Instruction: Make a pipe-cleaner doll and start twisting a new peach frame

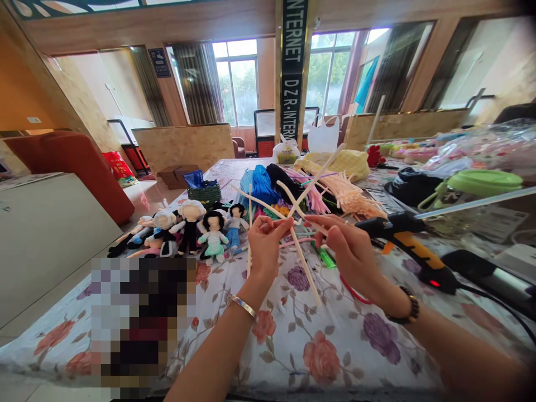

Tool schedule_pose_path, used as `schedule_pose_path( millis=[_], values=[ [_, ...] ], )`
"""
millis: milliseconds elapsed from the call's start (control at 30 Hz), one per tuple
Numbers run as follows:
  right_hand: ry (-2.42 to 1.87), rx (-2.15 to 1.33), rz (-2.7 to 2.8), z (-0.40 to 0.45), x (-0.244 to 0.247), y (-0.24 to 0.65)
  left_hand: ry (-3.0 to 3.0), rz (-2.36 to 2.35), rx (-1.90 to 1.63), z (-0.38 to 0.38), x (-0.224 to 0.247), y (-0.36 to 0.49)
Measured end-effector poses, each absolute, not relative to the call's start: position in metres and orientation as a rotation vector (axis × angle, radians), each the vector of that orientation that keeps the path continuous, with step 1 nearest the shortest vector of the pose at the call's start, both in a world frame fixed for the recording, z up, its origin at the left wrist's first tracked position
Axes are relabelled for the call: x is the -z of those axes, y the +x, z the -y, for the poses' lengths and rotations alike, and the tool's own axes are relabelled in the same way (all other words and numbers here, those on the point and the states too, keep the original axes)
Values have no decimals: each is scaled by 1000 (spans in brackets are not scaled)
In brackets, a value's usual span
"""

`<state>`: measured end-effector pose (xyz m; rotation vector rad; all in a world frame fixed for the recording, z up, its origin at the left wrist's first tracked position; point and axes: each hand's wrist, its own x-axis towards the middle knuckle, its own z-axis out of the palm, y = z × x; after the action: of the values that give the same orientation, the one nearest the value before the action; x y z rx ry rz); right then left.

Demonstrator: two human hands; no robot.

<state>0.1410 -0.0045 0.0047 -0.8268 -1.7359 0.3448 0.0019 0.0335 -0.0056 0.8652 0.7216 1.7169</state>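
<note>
Several cream pipe cleaners (pixel 307 268) cross one another in front of me, above the flowered tablecloth. My left hand (pixel 267 244) pinches them between thumb and fingertips close to where they cross. From the other side my right hand (pixel 354 254) closes its fingers on a cream strand, its fingertips near the crossing. How many strands each hand grips is hard to make out. To the left of my hands lie several small pipe-cleaner dolls (pixel 191 223). A black and yellow hot glue gun (pixel 422 259) with a lit red light rests right of my right hand.
Bundles of blue pipe cleaners (pixel 259 184) and peach pipe cleaners (pixel 352 195) lie behind my hands. A dark green basket (pixel 205 192) stands beyond the dolls. At right is a jar with a green lid (pixel 483 183). A pixelated patch (pixel 144 318) hides the left front of the table.
</note>
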Motion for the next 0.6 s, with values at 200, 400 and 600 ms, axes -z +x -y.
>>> schedule_pose_path(
  millis=[200, 400, 600],
  values=[
    [-866, -575, 1762, 4, -11, 142, 921, -635, -1584, -31, 8, 6],
    [-1008, -672, 1669, 2, -12, 138, 958, -612, -1518, -23, 7, 10],
    [-1076, -688, 1602, 3, -10, 138, 1002, -670, -1530, -22, 8, 12]
  ],
)
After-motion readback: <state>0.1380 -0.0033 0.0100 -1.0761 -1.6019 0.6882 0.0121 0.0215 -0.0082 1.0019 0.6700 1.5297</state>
